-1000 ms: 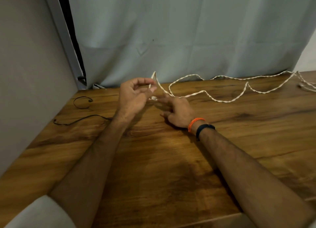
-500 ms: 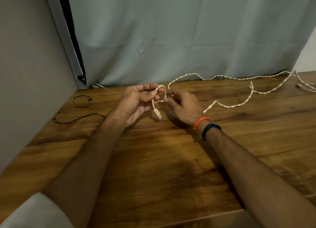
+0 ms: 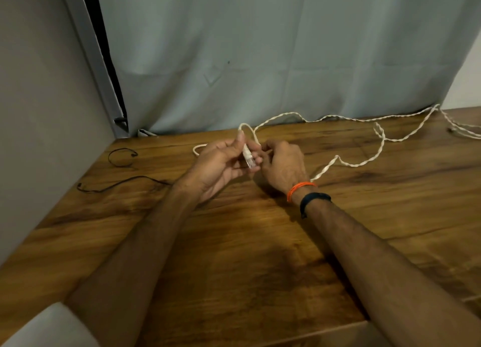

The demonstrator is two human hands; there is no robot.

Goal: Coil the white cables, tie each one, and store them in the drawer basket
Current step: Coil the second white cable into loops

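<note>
The left hand [image 3: 221,161] pinches the white cable [image 3: 346,163] near its plug [image 3: 248,159], with 1 small loop at 12 o'clock above the thumb. The right hand [image 3: 282,164] seems to grip the strand beside it, though its fingertips are hidden. Feed even loops, keeping the plug pinned. On the bench [image 3: 234,255]: 1 white cable trailing toward 2 o'clock, possibly another at 3 o'clock, and 1 black wire [image 3: 122,182].

The white cable [image 3: 359,164] runs off the right edge, its far end unseen; part of it hides behind the right hand [image 3: 282,164].
</note>
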